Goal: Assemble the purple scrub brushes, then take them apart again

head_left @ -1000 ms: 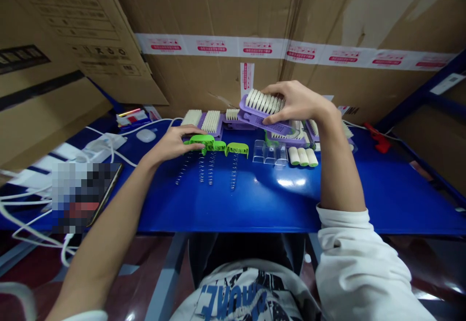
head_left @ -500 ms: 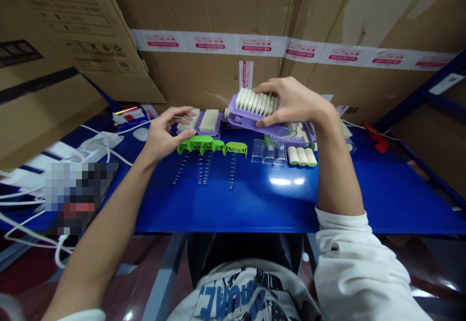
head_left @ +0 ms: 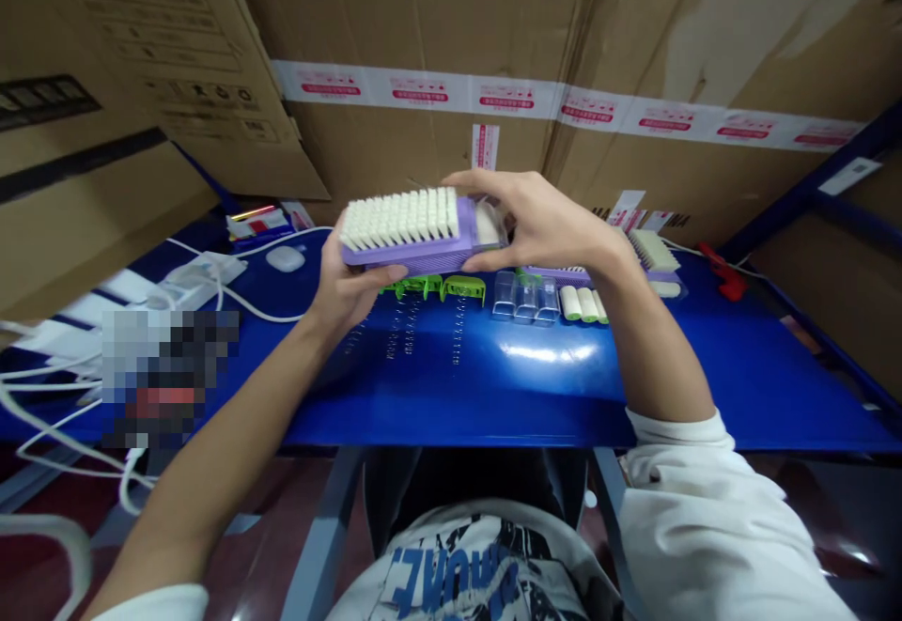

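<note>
Brush [head_left: 423,231] farther left, long axis left-to-right

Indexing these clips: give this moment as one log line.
left hand: holding purple brush | right hand: holding its clear end | blue table: green pieces, springs, cream cylinders

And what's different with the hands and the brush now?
The right hand moved the purple brush to the left. The left hand let go of the green plastic clips and now holds the brush too. The clear covers and white rollers stayed put.
</note>
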Motion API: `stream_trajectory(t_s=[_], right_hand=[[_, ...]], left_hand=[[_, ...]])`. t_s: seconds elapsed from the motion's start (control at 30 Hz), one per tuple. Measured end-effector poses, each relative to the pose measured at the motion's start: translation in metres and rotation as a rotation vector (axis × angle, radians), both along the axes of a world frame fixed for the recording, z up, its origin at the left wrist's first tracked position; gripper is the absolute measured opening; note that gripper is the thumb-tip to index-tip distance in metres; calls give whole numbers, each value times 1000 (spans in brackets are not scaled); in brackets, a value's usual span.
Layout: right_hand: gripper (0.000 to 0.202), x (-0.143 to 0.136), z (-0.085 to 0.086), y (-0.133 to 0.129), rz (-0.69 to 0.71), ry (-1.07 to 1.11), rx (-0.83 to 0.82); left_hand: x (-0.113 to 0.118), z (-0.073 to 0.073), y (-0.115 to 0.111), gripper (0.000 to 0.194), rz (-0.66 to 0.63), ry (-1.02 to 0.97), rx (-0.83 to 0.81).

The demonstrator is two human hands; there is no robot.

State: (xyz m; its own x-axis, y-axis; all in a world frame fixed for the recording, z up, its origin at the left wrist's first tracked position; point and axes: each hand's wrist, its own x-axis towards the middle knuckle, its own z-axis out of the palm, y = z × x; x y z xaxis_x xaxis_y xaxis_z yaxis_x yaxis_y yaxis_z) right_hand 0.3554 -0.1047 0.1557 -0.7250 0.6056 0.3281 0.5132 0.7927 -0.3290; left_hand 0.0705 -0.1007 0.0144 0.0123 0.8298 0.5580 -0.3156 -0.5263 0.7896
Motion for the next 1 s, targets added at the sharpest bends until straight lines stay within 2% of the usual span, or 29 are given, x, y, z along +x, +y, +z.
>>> stream_trajectory(t_s=[0.07,0.17,0.23,0.3,0.4,0.47,0.6,0.73,0.87,1.0], right_hand=[[93,33,1,7,-65,89,-25],[75,91,-5,10,-308,294,50],[71,119,-19,6,-401,173,112],[76,131,-42,1,-420,68,155],[82,124,-81,-5,-371,-34,112],[79,114,-102,-7,-314,-62,83],[70,105,-128,-4,-262,-111,79],[81,102,-136,-5,-261,-205,87],[97,94,-130,-15,-302,-151,173],[94,92,-124,-23,-293,-203,200]], left_hand=[[-6,7,4,75,27,-12,16],[-22,18,13,63,117,-56,56],[-33,21,20,56,143,-34,43],[-40,19,25,53,139,22,7],[-42,10,30,55,117,90,-46],[-40,4,32,58,115,96,-61],[-39,-2,34,59,103,67,-93],[-33,-3,29,53,51,46,-103],[-16,-1,16,54,-6,30,-92],[-5,0,6,58,-52,31,-94]])
